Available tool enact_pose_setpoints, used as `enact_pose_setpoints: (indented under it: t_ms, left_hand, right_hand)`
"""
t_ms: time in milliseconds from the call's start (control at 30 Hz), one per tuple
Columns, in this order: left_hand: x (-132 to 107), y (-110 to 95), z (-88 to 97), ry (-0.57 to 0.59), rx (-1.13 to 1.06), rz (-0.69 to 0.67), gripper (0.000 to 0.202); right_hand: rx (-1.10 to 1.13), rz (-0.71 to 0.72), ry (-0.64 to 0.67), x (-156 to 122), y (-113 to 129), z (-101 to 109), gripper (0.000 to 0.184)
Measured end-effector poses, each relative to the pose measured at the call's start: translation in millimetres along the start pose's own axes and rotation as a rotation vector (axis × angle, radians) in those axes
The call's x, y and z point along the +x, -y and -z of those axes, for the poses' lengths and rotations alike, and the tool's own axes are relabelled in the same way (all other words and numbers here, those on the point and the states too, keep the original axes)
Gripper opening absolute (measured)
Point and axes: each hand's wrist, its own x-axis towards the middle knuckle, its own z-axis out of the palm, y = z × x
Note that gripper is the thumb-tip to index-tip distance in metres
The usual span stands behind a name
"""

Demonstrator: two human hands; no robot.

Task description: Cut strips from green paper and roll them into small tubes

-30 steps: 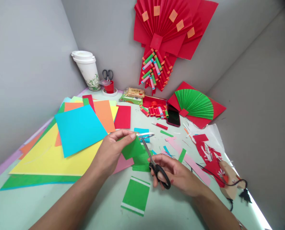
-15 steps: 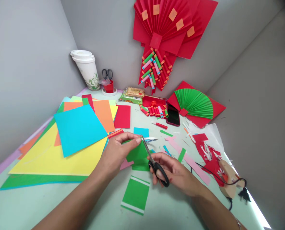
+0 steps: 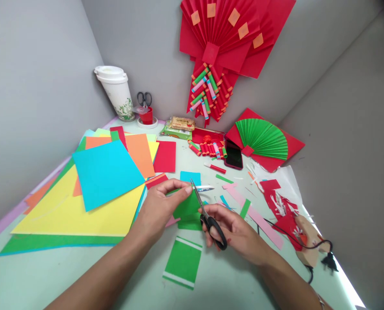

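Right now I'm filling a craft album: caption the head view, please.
Left hand holding green paper, right hand holding scissors, beside a pile of colored sheets.

We see smooth metal blades (image 3: 197, 194) and black, plastic-looking handles (image 3: 215, 223) on the held scissors (image 3: 204, 214), matt paper in the large blue sheet (image 3: 109, 174), pleated paper in the green fan (image 3: 266, 138), and a glossy phone (image 3: 233, 157).
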Motion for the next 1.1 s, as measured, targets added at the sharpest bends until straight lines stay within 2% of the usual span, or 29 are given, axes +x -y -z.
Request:
enact_pose_setpoints:
  t_ms: [500, 933, 1100]
  left_hand:
    - [0.5, 2.6, 0.0, -0.020, 0.005, -0.023, 0.029]
    - [1.5, 0.8, 0.3, 0.009, -0.011, -0.009, 0.028]
    - [3.4, -0.2, 0.9, 0.021, -0.007, -0.066, 0.024]
  right_hand:
    - [-0.024, 0.005, -0.024, 0.9, 3.3, -3.2, 0.036]
    - [-0.059, 0.016, -0.006, 1.4, -0.6, -0.5, 0.034]
    - [-0.042, 0.007, -0.002, 1.8, -1.4, 1.6, 0.039]
